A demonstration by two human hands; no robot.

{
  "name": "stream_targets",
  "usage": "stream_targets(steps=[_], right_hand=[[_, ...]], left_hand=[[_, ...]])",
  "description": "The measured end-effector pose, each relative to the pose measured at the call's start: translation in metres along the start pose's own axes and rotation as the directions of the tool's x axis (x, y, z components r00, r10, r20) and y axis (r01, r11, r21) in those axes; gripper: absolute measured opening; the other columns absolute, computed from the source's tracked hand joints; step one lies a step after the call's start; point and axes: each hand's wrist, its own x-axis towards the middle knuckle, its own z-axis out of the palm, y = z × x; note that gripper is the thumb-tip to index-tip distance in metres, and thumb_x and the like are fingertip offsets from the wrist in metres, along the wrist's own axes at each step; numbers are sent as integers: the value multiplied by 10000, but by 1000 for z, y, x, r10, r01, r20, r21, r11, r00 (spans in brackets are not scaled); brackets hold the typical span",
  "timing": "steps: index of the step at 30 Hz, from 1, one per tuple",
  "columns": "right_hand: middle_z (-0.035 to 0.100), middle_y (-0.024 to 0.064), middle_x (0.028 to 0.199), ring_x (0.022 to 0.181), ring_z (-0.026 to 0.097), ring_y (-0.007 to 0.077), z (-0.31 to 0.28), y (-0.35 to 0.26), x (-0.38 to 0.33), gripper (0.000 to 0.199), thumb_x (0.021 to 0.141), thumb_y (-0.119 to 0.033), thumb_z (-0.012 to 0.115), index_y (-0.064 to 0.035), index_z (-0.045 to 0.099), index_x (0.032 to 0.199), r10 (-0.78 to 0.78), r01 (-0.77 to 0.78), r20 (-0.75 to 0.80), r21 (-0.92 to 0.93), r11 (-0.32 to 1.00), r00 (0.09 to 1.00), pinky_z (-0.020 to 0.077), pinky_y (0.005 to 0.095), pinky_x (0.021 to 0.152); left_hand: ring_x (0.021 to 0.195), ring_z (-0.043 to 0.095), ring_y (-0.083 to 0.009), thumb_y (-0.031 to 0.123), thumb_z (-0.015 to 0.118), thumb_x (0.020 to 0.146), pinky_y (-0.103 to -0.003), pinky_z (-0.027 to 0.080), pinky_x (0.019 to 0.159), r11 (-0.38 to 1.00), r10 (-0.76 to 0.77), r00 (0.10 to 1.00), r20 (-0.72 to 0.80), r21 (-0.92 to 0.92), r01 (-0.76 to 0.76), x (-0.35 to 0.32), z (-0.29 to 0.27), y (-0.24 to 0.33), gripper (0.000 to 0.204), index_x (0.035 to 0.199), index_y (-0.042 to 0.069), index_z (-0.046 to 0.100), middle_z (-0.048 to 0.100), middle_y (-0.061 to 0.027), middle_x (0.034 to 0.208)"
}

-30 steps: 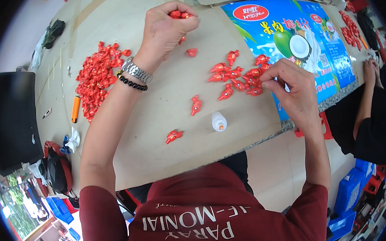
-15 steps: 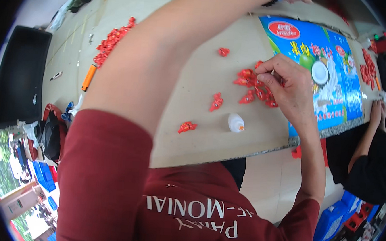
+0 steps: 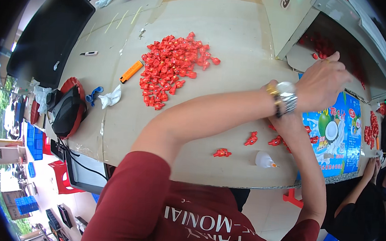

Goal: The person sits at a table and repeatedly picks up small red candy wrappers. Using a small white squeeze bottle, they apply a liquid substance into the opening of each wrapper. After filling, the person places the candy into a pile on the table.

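My left hand [image 3: 323, 80], with a metal watch at its wrist, reaches across to the right into an open cardboard bin [image 3: 297, 34] that holds small red plastic pieces. Its fingers are loosely curled; anything inside them is hidden. My right hand [image 3: 287, 125] lies under the left wrist, mostly covered, among a few loose red pieces [image 3: 251, 138] on the table. One more red piece [image 3: 222, 153] and a small white glue bottle [image 3: 264, 160] lie near the front edge. A big pile of red pieces [image 3: 170, 65] sits in the middle of the cardboard-covered table [image 3: 231, 78].
A blue printed sheet [image 3: 335, 135] lies at the right. An orange tool [image 3: 131, 71], a white rag [image 3: 111, 98] and a black-and-red device [image 3: 68, 109] are at the left, a black panel [image 3: 51, 30] beyond. Another person's hand [image 3: 371, 166] works at the right edge.
My left arm has swung from the far side of the table across to the right, and its hand is now in the bin. The view has turned left, showing the big pile.
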Motion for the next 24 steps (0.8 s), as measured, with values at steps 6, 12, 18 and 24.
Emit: stream_targets(steps=[6,12,18,24], right_hand=[[600,147,1006,992,589,346,-34,6,36,280,762,-64,642,-58,605,1039,262,-333,225,389,859,938,486,457,804],[629,149,872,829,620,347,-53,115,26,114,761,-59,635,-53,640,875,514,-526,129,86,846,848,503,444,717],[661,168,878,824,649,291,-71,185,7,252,746,-137,738,-21,660,956,685,-685,-33,-17,728,728,499,380,728],[652,164,750,748,653,316,-50,176,-40,208,694,-156,756,-16,658,813,716,-714,106,-56,698,690,511,402,699]], left_hand=[[1242,478,-370,23,653,760,-477,392,1046,987,-143,947,286,111,116,-84,-134,69,363,1120,35,614,589,-162,1156],[1366,323,-406,197,760,732,-493,317,1079,696,-485,834,263,693,186,-140,-219,84,595,1268,36,555,437,-212,1384],[1426,197,-386,495,623,831,-503,213,1127,483,-620,782,69,819,311,-188,-254,87,731,1381,48,444,328,-201,1483],[1438,141,-388,773,403,792,-532,124,1138,477,-634,744,213,865,158,-180,-268,59,941,1445,95,381,291,-186,1511]])
